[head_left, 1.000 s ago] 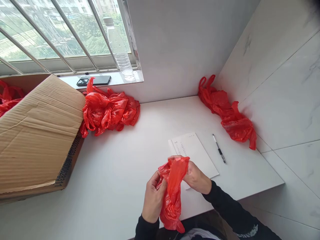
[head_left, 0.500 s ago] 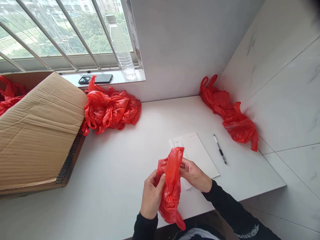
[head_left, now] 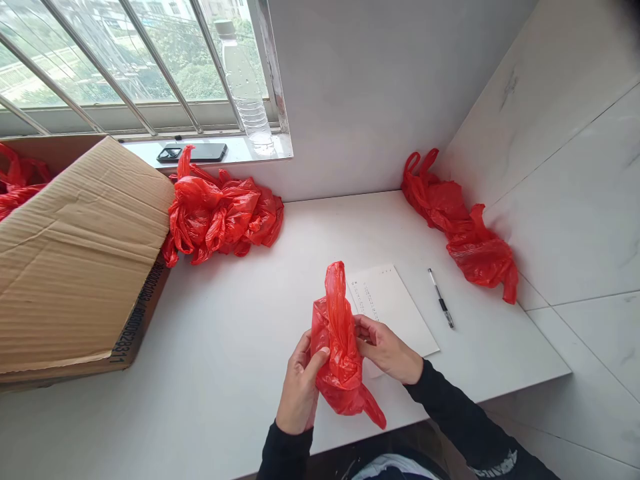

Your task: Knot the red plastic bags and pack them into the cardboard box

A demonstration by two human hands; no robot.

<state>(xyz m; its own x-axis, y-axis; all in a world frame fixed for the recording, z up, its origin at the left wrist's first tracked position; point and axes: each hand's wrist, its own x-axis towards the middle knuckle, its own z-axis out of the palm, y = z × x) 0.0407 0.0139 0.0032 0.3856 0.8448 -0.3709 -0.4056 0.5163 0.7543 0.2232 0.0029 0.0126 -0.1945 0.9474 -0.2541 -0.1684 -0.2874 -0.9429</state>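
Observation:
A red plastic bag (head_left: 340, 353) is held up between my two hands over the front of the white table (head_left: 225, 333). It is crumpled lengthwise, with one end pointing up and a loose tail hanging at the lower right. My left hand (head_left: 300, 387) is closed on its left side, the thumb lying across the front. From the right, my right hand (head_left: 387, 350) grips the other edge, its fingertips partly hidden by the plastic. Whatever may lie inside the bag cannot be made out. Just behind it lies a sheet of paper (head_left: 400, 310) with handwriting.
A cardboard box (head_left: 85, 260) with red bags inside stands at left. Beside it is a heap of red bags (head_left: 225, 213); more red bags (head_left: 460, 223) lie by the right wall. A pen (head_left: 441, 300) rests right of the paper. A phone (head_left: 193, 153) and bottle (head_left: 245, 93) occupy the sill.
The bag has turned in my hands: its top end has risen and shifted left, and its lower tail has swung right and up. Both hands keep hold of it.

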